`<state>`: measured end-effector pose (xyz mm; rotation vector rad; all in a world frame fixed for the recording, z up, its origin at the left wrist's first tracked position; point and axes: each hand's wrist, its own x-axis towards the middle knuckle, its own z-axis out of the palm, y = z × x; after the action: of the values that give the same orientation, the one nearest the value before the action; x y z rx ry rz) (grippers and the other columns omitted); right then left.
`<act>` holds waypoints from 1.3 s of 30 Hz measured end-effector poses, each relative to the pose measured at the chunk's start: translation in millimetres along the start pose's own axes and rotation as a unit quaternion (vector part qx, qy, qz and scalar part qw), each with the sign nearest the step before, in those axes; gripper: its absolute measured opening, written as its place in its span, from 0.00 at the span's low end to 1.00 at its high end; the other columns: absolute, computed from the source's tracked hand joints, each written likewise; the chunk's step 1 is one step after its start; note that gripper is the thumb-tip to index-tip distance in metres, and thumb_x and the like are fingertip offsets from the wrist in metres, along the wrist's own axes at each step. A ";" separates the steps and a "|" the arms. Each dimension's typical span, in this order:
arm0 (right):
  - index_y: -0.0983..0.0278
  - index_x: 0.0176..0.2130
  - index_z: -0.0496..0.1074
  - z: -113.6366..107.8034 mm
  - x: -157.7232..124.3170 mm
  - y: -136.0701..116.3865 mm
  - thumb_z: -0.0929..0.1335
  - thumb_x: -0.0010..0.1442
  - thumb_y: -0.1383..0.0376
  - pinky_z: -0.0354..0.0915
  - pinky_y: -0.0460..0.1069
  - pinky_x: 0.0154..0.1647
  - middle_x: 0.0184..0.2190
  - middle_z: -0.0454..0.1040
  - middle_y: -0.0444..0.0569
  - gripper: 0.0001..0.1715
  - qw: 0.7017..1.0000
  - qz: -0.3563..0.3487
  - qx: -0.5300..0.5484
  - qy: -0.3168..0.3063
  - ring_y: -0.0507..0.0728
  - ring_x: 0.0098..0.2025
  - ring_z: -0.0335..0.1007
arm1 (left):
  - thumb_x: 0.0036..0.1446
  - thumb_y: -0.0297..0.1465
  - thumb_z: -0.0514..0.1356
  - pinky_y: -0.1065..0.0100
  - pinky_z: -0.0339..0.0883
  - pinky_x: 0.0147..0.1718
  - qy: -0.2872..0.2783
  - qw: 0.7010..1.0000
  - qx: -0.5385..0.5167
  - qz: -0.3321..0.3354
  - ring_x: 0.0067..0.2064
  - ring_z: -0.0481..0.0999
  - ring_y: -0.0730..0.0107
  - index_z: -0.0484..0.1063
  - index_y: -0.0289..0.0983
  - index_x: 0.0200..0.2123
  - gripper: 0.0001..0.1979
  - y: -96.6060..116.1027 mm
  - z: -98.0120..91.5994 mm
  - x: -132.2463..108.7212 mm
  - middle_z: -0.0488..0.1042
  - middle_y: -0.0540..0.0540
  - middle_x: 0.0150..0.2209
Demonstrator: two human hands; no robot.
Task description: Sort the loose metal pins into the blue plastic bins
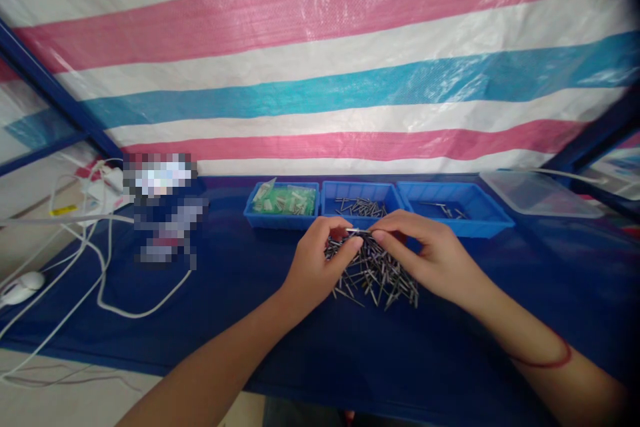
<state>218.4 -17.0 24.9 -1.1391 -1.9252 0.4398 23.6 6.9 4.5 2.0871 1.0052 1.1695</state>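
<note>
Over the middle of the dark blue table, my left hand (320, 257) and my right hand (433, 247) meet fingertip to fingertip. Between them is a thin metal pin (359, 231), lying roughly level, with a pale left end. Thumb and forefinger of my left hand pinch that end, while my right fingertips close on the other. Just beneath both hands spreads a loose pile of dark grey metal pins (377, 273). The fingers hide part of the pile and of the held pin, whose exact kind is too small to tell.
Three blue bins stand behind the pile: the left bin (273, 220) holds green plastic and small pale pieces, the middle bin (327, 195) many pins, the right bin (487, 220) a few. A clear plastic sheet or lid (540, 193) lies right; white cables (107, 280) tangle left.
</note>
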 end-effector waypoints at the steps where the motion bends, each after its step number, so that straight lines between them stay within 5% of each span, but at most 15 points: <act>1: 0.59 0.36 0.73 -6.0 0.8 5.2 0.64 0.62 0.61 0.65 0.51 0.36 0.34 0.76 0.47 0.09 0.999 0.010 -0.031 0.025 0.56 0.36 0.71 | 0.60 0.34 0.58 0.68 0.64 0.39 -0.012 1.000 0.008 -0.002 0.39 0.71 0.69 0.67 0.37 0.45 0.11 -1.5 0.4 -0.3 0.73 0.47 0.38; 5: 0.59 0.34 0.73 -37.9 2.1 35.5 0.64 0.60 0.54 0.62 0.54 0.31 0.30 0.75 0.50 0.14 0.961 0.093 -0.194 0.173 0.60 0.30 0.70 | 0.61 0.37 0.57 0.61 0.61 0.44 -0.108 0.987 0.116 0.019 0.44 0.70 0.64 0.68 0.38 0.48 0.14 -7.2 2.6 -3.8 0.74 0.46 0.41; 9: 0.57 0.38 0.73 -60.2 1.9 59.8 0.59 0.61 0.50 0.60 0.58 0.32 0.32 0.74 0.54 0.19 0.922 0.162 -0.303 0.180 0.67 0.33 0.70 | 0.60 0.41 0.58 0.58 0.58 0.43 -0.178 0.952 0.244 0.042 0.50 0.66 0.57 0.72 0.43 0.47 0.14 -9.9 4.1 -8.4 0.72 0.46 0.46; 13: 0.58 0.52 0.65 -55.0 2.2 54.6 0.59 0.62 0.50 0.61 0.59 0.34 0.37 0.73 0.55 0.24 0.929 0.156 -0.275 0.192 0.66 0.34 0.68 | 0.62 0.38 0.57 0.59 0.56 0.41 -0.194 0.941 0.274 0.052 0.48 0.65 0.60 0.74 0.43 0.44 0.10 -9.6 5.4 -9.3 0.73 0.47 0.45; 19: 0.60 0.42 0.72 -20.7 1.1 22.4 0.64 0.61 0.57 0.63 0.55 0.35 0.34 0.75 0.50 0.12 0.971 0.050 -0.194 0.127 0.61 0.36 0.70 | 0.62 0.34 0.57 0.60 0.53 0.40 -0.176 0.943 0.276 0.061 0.45 0.66 0.63 0.74 0.41 0.37 0.06 -5.1 5.6 -7.5 0.74 0.47 0.40; 27: 0.60 0.37 0.74 3.6 -2.7 6.0 0.65 0.61 0.61 0.65 0.56 0.41 0.34 0.77 0.49 0.08 0.990 -0.028 -0.124 -0.069 0.59 0.38 0.71 | 0.62 0.33 0.56 0.60 0.53 0.39 -0.162 0.927 0.332 0.059 0.44 0.66 0.60 0.71 0.38 0.36 0.06 -7.5 8.6 -8.8 0.73 0.46 0.40; 31: 0.60 0.40 0.73 9.9 -4.7 4.3 0.66 0.61 0.60 0.66 0.53 0.40 0.36 0.76 0.49 0.09 0.992 -0.006 -0.071 -0.105 0.57 0.39 0.71 | 0.65 0.32 0.52 0.61 0.55 0.40 -0.135 0.954 0.264 0.049 0.45 0.67 0.62 0.70 0.39 0.38 0.08 -2.3 7.1 -6.6 0.74 0.47 0.41; 39: 0.61 0.38 0.72 15.3 -7.7 0.7 0.67 0.60 0.56 0.68 0.51 0.37 0.36 0.76 0.49 0.11 0.992 0.093 0.078 -0.035 0.57 0.38 0.72 | 0.64 0.32 0.53 0.68 0.62 0.39 -0.047 0.999 0.012 -0.017 0.38 0.72 0.69 0.70 0.37 0.37 0.08 2.8 6.6 -6.2 0.74 0.47 0.35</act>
<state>208.3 -21.4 11.7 -1.2192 -1.8155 0.7284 28.2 -0.4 0.5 2.1146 1.0125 1.0362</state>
